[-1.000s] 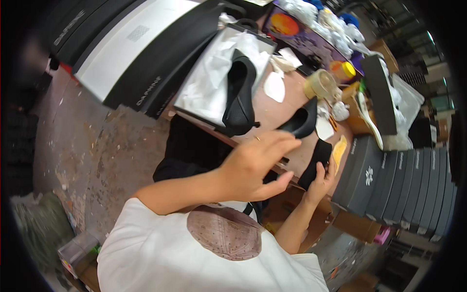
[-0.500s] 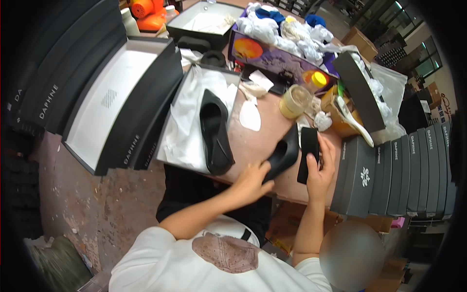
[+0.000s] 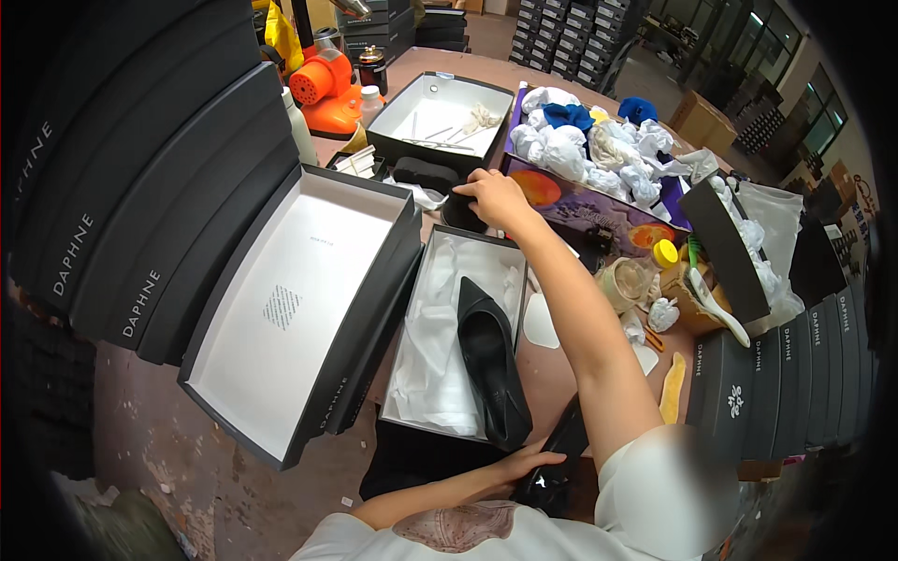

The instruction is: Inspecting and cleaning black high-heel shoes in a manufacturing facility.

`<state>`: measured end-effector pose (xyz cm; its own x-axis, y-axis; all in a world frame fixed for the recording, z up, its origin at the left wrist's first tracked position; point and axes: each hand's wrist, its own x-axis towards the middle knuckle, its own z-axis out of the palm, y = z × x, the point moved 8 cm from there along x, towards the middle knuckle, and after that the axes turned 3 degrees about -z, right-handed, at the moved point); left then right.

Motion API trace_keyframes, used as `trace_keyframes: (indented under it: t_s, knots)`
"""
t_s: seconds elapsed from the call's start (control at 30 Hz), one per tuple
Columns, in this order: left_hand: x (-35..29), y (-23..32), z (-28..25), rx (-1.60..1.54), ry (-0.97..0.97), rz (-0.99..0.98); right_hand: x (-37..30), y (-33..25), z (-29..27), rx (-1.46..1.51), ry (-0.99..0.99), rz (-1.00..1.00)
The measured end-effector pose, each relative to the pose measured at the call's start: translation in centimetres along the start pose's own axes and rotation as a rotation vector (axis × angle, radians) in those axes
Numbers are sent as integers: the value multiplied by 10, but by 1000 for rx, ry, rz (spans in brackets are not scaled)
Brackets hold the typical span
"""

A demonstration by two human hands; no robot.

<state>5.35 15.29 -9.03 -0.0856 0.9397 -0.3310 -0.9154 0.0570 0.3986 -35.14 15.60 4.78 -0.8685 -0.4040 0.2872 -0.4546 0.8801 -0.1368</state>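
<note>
While the left hand [image 3: 526, 464] is gripping a black shoe [image 3: 565, 434], probably light and best held by its stiff heel, near the table's [image 3: 550, 376] edge, the right hand [image 3: 498, 198] is resting half-curled at a black pad [image 3: 458, 217], grip unclear from here.

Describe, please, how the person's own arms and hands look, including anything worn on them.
The left hand and right hand are both ungloved. The forearms are bare, with no watch or bracelet visible. The white T-shirt sleeve on the right arm is short and plain, partly blurred.
</note>
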Motion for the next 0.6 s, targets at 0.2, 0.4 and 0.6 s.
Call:
trace_keyframes:
  t_s: [0.2, 0.4, 0.6]
  knots:
    - [-1, 4, -10, 118, 61, -59, 0, 19, 67, -39, -398, 173]
    - [-2, 10, -2, 98, -52, 114, -19, 5, -60, 174, 158, -8]
    - [-15, 11, 21, -171, -428, 73, -207, -45, -235, 313, 531, 73]
